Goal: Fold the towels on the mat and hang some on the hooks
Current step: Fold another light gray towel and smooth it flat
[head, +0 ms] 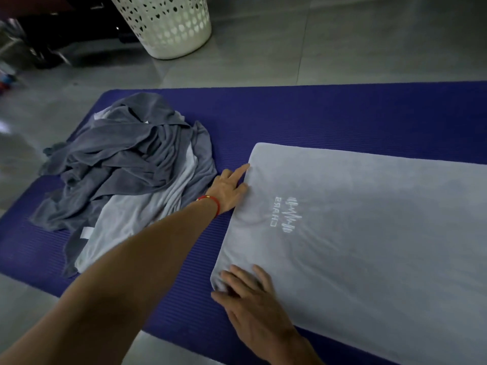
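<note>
Nearest the camera, the right hand [253, 306] lies flat with straight, spread fingers pressing the near left corner of a light grey towel [369, 233], which is spread smooth over the right part of the blue ribbed mat [316, 114] with a white embroidered logo [287, 214] facing up. Farther along the same short edge, the left hand [229, 191], a red string bracelet [212, 202] at its wrist, rests with fingers extended against the towel's side, the forefinger touching the far left corner. Left of both hands, a crumpled heap of towels [126, 175] sits on the mat: at least one dark grey and one light grey, though an exact count cannot be told. Beyond the mat, on the grey tiled floor [342, 48], stands one white perforated laundry basket [163, 25]; its contents are not visible.
</note>
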